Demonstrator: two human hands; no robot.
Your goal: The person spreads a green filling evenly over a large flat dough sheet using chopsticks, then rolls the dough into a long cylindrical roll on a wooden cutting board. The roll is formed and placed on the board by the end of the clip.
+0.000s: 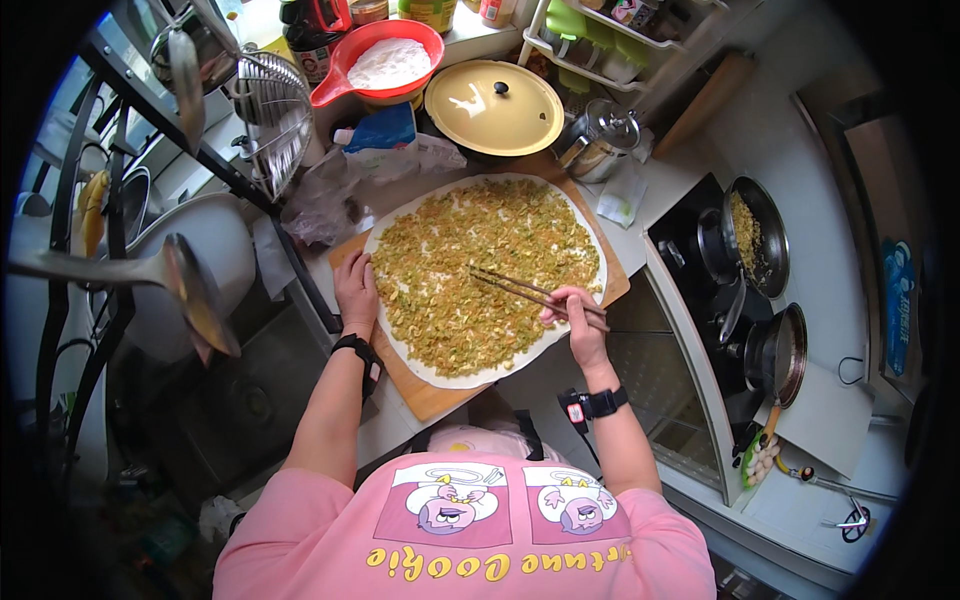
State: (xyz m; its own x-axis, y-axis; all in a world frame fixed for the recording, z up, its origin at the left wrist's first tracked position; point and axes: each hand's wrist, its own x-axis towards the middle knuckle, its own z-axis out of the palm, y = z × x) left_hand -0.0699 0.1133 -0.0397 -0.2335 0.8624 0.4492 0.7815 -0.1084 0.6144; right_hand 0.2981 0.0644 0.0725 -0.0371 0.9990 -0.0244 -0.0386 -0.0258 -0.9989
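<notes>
A large rolled-out sheet of dough [442, 381] covers most of a wooden board [420, 401]. Chopped filling in yellow, orange and green [480, 315] is spread over it nearly to the rim, with small white patches showing through. My right hand [581, 322] grips a pair of dark chopsticks [517, 288], whose tips touch the filling near the middle. At the left edge of the board rests my left hand [355, 291], fingers on the wood beside the dough and holding nothing that I can see. Both wrists wear black straps.
Behind the board stand a lidded pot [480, 112], a red strainer [412, 37] of white powder and a metal kettle [600, 139]. Plastic bags [322, 199] lie back left. Utensils hang from a black rack [172, 127]. Two pans [776, 240] sit on the stove at right.
</notes>
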